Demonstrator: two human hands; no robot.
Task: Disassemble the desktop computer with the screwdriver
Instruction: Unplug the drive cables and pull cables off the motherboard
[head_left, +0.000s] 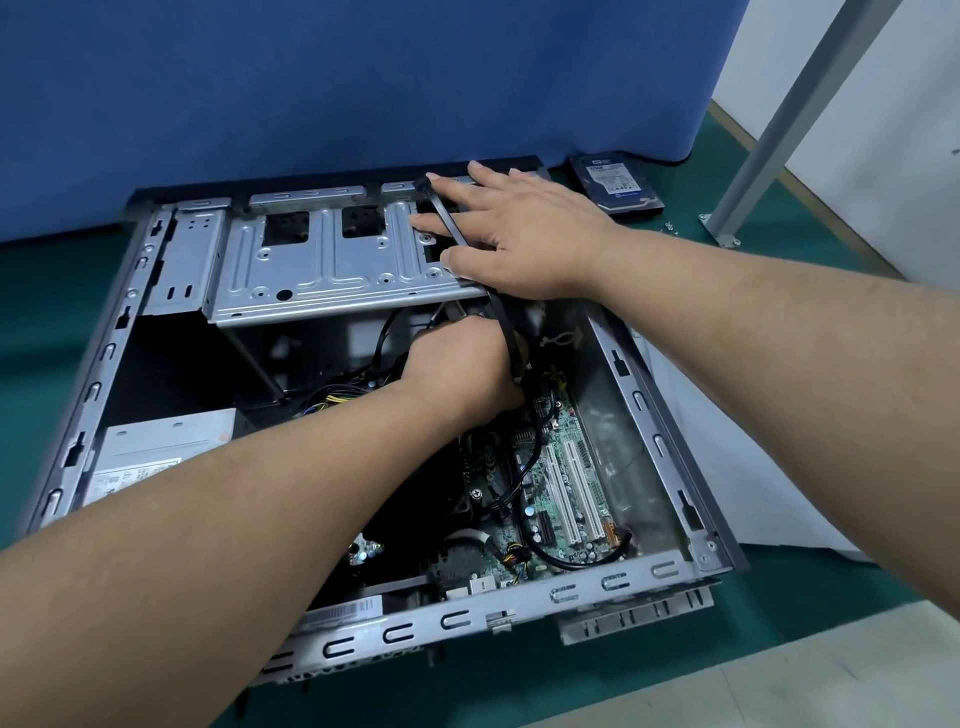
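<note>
While inside case (670, 426): left hand (462, 374)

We see a computer case (597, 590) of bare grey sheet metal with a dull, stamped finish. Its drive cage (322, 260) is brighter, smooth metal. The circuit board (550, 478) looks glossy green. The mat (62, 291) is matt green, the screen (311, 78) blue cloth.

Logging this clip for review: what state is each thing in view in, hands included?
Computer case: lying on its side, side panel off, insides exposed.
Drive cage: still mounted, bays look empty.
Hard drive: out of the case, lying on the green mat.
Black cable: loose, draped over the cage.
Right hand: flat on the cage, fingers spread.
Left hand: reaching under the cage; grip hidden.
</note>
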